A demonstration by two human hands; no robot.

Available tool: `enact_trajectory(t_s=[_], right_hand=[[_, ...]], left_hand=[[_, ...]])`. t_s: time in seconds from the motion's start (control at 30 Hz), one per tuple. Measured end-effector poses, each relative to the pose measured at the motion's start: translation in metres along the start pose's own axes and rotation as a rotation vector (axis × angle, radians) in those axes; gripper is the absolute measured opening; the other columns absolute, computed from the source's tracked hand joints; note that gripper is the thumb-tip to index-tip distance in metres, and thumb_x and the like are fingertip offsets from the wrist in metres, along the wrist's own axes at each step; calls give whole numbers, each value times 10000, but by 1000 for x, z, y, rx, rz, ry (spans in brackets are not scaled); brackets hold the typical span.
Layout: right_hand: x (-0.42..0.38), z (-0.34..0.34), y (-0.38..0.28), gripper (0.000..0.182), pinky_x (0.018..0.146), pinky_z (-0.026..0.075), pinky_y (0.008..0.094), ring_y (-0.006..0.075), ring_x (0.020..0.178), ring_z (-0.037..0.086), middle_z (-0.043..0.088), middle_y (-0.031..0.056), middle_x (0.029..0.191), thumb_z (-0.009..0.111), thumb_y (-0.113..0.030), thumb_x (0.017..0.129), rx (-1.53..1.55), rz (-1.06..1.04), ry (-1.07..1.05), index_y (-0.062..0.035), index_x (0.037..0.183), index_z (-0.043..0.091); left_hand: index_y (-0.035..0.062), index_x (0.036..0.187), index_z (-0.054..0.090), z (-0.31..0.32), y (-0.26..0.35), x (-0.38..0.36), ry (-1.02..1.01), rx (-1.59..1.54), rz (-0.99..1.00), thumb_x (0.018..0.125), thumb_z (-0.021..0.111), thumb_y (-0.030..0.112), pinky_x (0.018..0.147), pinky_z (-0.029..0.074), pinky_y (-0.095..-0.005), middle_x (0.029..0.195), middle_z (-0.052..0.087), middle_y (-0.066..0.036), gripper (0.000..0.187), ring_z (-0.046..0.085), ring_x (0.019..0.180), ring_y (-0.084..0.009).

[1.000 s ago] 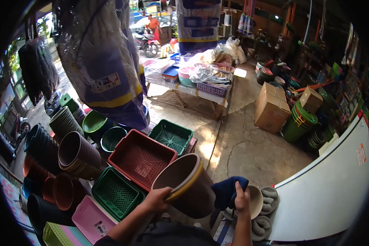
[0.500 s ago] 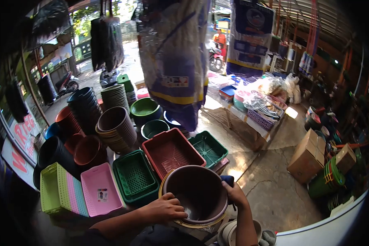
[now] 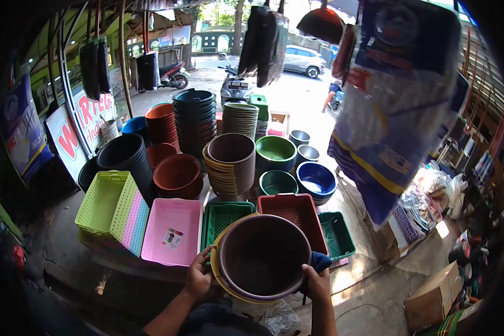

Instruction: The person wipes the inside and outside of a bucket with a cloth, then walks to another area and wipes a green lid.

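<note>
Both hands hold a stack of brown basins (image 3: pixel 263 259), mouth facing up, near the middle of the scene. The left hand (image 3: pixel 199 275) grips the stack's left rim, fingers clenched over the edge. The right hand (image 3: pixel 318 281) grips the right rim, pressing a dark blue cloth (image 3: pixel 321 261) against it. Just beyond the stack lie a green basket (image 3: pixel 221 215) and a red basket (image 3: pixel 295 213), with a pink basket (image 3: pixel 172 231) to the left. Farther off stands another pile of brown basins (image 3: pixel 230 165), beside a blue bowl (image 3: pixel 316 180).
</note>
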State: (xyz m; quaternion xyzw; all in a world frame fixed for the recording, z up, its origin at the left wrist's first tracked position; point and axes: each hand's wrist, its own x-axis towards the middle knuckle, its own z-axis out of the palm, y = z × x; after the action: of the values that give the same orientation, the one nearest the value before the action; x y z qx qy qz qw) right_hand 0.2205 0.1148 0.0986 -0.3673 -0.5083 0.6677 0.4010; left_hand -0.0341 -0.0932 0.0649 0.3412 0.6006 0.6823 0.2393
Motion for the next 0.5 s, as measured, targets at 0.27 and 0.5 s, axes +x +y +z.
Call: enact_trajectory(t_s=[0.27, 0.5], right_hand=[[85, 105, -47, 338, 924, 486, 305, 151, 996, 603, 618, 82, 1097, 652, 10, 870, 34, -166, -85, 0, 1189, 538], [191, 194, -114, 394, 910, 501, 317, 171, 1029, 604, 604, 110, 1151, 696, -53, 882, -30, -221, -225, -13, 1233, 523]], left_hand=[[-6, 1350, 471, -33, 54, 109, 80, -838, -251, 977, 530, 54, 1008, 487, -342, 1246, 602, -149, 382, 609, 1132, -215], [-28, 1231, 559, -83, 101, 256, 42, -621, -137, 936, 602, 31, 819, 567, -301, 1038, 672, -89, 304, 679, 893, -166]])
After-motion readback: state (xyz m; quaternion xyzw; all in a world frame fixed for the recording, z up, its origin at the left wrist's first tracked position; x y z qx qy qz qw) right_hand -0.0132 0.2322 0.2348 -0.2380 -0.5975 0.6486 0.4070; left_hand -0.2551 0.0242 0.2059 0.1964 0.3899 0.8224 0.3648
